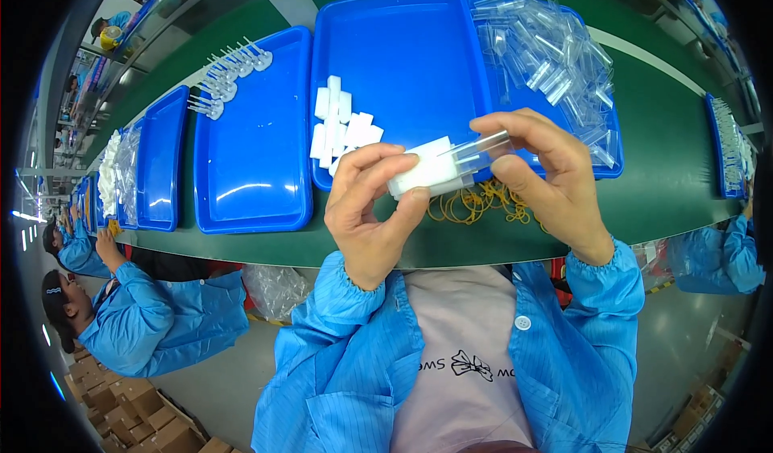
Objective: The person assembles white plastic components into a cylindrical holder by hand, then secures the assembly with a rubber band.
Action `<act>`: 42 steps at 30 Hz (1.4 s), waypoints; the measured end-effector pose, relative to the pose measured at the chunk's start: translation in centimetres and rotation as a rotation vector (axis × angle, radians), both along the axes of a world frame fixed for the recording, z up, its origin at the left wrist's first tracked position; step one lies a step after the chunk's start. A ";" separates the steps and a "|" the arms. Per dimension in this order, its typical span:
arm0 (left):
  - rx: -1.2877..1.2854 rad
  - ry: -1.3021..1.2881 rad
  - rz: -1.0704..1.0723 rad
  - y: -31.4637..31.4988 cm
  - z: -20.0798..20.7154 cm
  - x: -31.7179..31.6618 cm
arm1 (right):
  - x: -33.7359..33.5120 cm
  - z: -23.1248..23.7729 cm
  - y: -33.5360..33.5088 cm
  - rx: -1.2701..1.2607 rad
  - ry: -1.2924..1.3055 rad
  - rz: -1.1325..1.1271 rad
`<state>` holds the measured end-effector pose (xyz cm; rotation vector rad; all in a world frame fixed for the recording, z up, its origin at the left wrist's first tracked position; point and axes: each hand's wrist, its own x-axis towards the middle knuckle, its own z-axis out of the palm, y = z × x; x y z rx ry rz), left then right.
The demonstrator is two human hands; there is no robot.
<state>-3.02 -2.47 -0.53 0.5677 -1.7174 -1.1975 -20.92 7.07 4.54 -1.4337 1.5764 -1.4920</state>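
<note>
In front of my chest, over the near edge of the middle tray, my left hand [366, 203] pinches a white block [422, 165] between fingers and thumb. My right hand [555, 175] grips the far end of a clear plastic sleeve [485, 148] with thumb and forefinger. Block and sleeve overlap between my hands; how deep one sits in the other I cannot tell. Below them, yellow rubber bands [483, 199] lie loosely on the green table. More white blocks [342, 127] are heaped in the middle tray's near left corner.
The blue middle tray [398, 42] stands beside a right tray piled with clear plastic sleeves [555, 58]. A left tray [254, 171] carries white pronged pieces [229, 78] at its far edge. Co-workers in blue [153, 316] sit along the green table [652, 147].
</note>
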 end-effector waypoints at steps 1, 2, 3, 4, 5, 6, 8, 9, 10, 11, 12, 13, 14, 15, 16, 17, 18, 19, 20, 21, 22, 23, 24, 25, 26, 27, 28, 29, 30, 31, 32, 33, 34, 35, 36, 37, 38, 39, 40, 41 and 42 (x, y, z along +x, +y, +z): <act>-0.024 0.000 -0.005 -0.2 -0.3 0.1 | -0.2 0.0 0.1 -0.006 0.003 0.001; -0.047 0.000 -0.010 -0.3 -0.4 0.1 | -0.6 -0.1 0.2 0.001 0.031 0.013; -0.050 0.001 -0.014 -0.1 -0.2 -0.1 | -0.7 -0.1 0.5 0.011 0.059 0.019; 0.066 0.086 -0.031 0.3 0.1 -0.4 | -0.5 -0.3 0.6 0.009 0.060 0.016; 0.182 0.170 -0.049 0.6 0.4 -0.6 | -0.3 -0.7 0.6 -0.006 -0.106 -0.036; 0.178 0.170 -0.053 0.6 0.6 -0.6 | -0.3 -1.0 0.6 -0.023 -0.271 -0.089; 0.611 0.388 -0.251 0.7 0.9 -0.4 | -0.8 -1.6 0.9 -0.048 -0.294 -0.085; 0.607 0.389 -0.250 0.6 0.7 -0.2 | -1.0 -1.8 0.9 -0.068 -0.319 -0.071; 0.634 0.334 -0.267 0.5 0.3 0.0 | -0.9 -1.7 0.9 -0.071 -0.319 -0.069; 0.661 0.279 -0.283 0.4 0.0 0.1 | -0.8 -1.5 1.0 -0.061 -0.328 -0.089; 0.693 0.270 -0.264 0.5 0.2 0.0 | -0.7 -1.4 1.2 -0.049 -0.338 -0.110; 0.692 0.270 -0.264 0.5 0.0 0.1 | -0.7 -1.5 1.2 -0.050 -0.337 -0.109; 0.640 0.249 -0.268 0.5 -0.4 0.2 | -0.7 -1.6 1.3 -0.089 -0.186 -0.126; 0.590 0.226 -0.272 0.5 -0.7 0.3 | -0.6 -1.8 1.4 -0.126 -0.037 -0.141; 0.592 0.226 -0.270 0.5 -0.6 0.3 | -0.5 -1.6 1.5 -0.124 -0.038 -0.140; 0.575 0.225 -0.293 0.4 -0.4 0.4 | -0.5 -1.3 1.7 -0.126 0.017 -0.143; 0.557 0.223 -0.318 0.4 -0.2 0.5 | -0.4 -0.9 1.8 -0.130 0.072 -0.147; 0.558 0.222 -0.317 0.4 -0.1 0.6 | -0.4 -0.8 1.9 -0.129 0.070 -0.146; 0.524 0.210 -0.343 0.4 -0.1 0.6 | -0.4 -0.6 2.0 -0.129 0.092 -0.131; 0.491 0.199 -0.367 0.4 -0.1 0.7 | -0.4 -0.6 2.0 -0.128 0.113 -0.114; 0.493 0.199 -0.364 0.5 0.0 0.7 | -0.1 -0.7 2.0 -0.127 0.112 -0.112; 0.480 0.181 -0.353 0.7 0.2 0.7 | 0.3 -0.7 2.0 -0.113 0.068 -0.105; 0.467 0.165 -0.346 0.8 0.3 0.6 | 0.6 -0.7 2.2 -0.099 0.026 -0.102; 0.469 0.166 -0.347 0.8 0.3 0.6 | 0.7 -0.7 2.3 -0.096 0.026 -0.102; 0.459 0.150 -0.352 0.8 0.4 0.5 | 0.8 -0.7 2.4 -0.101 0.019 -0.105; 0.450 0.131 -0.355 0.9 0.4 0.6 | 1.0 -0.8 2.6 -0.105 0.009 -0.107; 0.453 0.130 -0.354 1.0 0.4 0.7 | 1.0 -1.0 2.6 -0.102 0.007 -0.107; 0.437 0.114 -0.349 1.0 0.4 0.8 | 1.0 -1.1 2.6 -0.108 0.000 -0.105; 0.419 0.098 -0.345 1.0 0.5 0.8 | 1.1 -1.2 2.5 -0.114 -0.007 -0.105; 0.422 0.097 -0.345 1.0 0.5 0.8 | 1.1 -1.2 2.5 -0.111 -0.008 -0.106; 0.406 0.090 -0.334 1.0 0.5 0.7 | 1.2 -1.2 2.5 -0.112 0.007 -0.108; 0.388 0.085 -0.322 1.0 0.6 0.6 | 1.2 -1.1 2.5 -0.113 0.024 -0.109; 0.390 0.085 -0.322 1.0 0.6 0.6 | 1.1 -1.1 2.4 -0.111 0.023 -0.109; 0.357 0.077 -0.309 1.0 0.6 0.6 | 1.1 -1.1 2.3 -0.102 0.029 -0.107; 0.326 0.068 -0.297 1.0 0.6 0.6 | 1.0 -1.2 2.2 -0.092 0.033 -0.105; 0.329 0.066 -0.296 1.0 0.6 0.5 | 0.8 -1.2 2.1 -0.089 0.031 -0.104; 0.308 0.051 -0.286 1.0 0.6 0.5 | 0.5 -1.2 2.0 -0.082 0.058 -0.089; 0.288 0.035 -0.279 1.1 0.6 0.5 | 0.3 -1.2 1.9 -0.074 0.085 -0.075; 0.293 0.034 -0.279 1.1 0.6 0.5 | 0.1 -1.1 1.8 -0.069 0.083 -0.076; 0.283 0.030 -0.276 1.0 0.6 0.5 | 0.0 -1.1 1.7 -0.069 0.099 -0.054; 0.271 0.027 -0.271 1.0 0.6 0.4 | -0.2 -1.1 1.5 -0.072 0.114 -0.031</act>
